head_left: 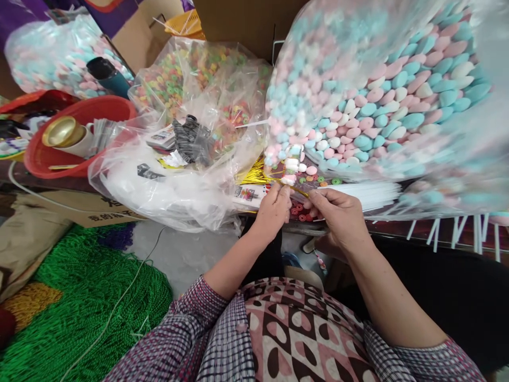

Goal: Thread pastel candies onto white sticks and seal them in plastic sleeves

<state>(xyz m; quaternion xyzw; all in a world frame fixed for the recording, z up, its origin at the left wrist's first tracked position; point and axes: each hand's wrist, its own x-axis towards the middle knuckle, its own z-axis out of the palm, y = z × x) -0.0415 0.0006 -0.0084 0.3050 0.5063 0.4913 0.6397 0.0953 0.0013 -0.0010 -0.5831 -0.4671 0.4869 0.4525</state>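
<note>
At the table edge my left hand (275,206) is closed in a pinch at the lower end of a small upright stack of pink and white candies (292,165), which seems to be in clear wrap. A thin gold twist tie (299,190) runs from there to my right hand (338,215), whose thumb and fingers are pinched on its other end. Left of the stack lies a bundle of gold twist ties (254,172). Red gummy rings (299,210) lie just behind and between my hands. Right of them is a pile of white sticks (361,196).
A big clear bag of pastel candies (374,106) fills the right. Behind left stand a bag of gummy rings (199,69) and a red basin (35,154). Crumpled clear plastic (191,199) overhangs the edge. Green bead strings (99,286) cover the floor at left.
</note>
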